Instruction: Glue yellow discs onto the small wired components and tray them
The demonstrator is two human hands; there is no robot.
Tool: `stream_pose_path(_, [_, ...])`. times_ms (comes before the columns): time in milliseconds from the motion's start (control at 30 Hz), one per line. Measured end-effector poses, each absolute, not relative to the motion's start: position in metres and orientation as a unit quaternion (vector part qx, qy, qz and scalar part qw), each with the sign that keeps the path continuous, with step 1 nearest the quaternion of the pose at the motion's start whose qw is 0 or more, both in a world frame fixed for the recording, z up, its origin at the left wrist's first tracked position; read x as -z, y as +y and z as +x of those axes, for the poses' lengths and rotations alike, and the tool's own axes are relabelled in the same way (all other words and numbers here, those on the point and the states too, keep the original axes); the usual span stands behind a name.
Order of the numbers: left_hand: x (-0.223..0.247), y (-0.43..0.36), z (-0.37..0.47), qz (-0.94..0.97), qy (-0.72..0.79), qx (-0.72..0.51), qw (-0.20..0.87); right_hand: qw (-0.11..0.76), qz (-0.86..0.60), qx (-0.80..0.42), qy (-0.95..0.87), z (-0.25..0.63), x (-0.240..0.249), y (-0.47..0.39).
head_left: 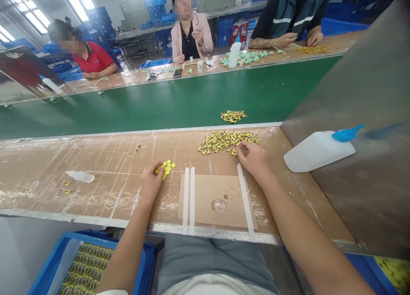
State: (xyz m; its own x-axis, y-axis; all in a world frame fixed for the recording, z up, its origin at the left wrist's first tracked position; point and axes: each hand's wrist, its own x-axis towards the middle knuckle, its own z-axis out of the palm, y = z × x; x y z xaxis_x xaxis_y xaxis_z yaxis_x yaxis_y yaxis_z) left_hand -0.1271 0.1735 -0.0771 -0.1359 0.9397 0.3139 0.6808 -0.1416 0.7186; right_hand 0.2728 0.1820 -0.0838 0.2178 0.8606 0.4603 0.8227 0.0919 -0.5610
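Note:
My left hand rests at a small group of flat yellow discs. Its thumb and fingers are bent and a little apart, with discs showing between them and none clearly held. My right hand is at the right front edge of a pile of small yellow-and-black pieces. Thumb and index finger close together there on what looks like one small piece, mostly hidden by the fingers. Between my hands a cardboard sheet is fixed with white tape strips, and a clear round disc lies on it.
A white bottle with a blue nozzle leans by the metal panel at right. A smaller bottle lies left. Another pile sits on the green belt. Below left is a blue crate. Several people work opposite.

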Motion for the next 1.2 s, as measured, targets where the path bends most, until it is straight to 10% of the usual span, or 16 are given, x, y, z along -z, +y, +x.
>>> stream_pose_path(567, [0.046, 0.214, -0.081, 0.519, 0.552, -0.599, 0.259, 0.41, -0.666, -0.031, -0.623, 0.275, 0.069, 0.204])
stream_pose_path(1200, [0.088, 0.223, -0.003, 0.651, 0.409, -0.573, 0.284, 0.198, -0.65, -0.19, -0.709, 0.313, 0.059, 0.426])
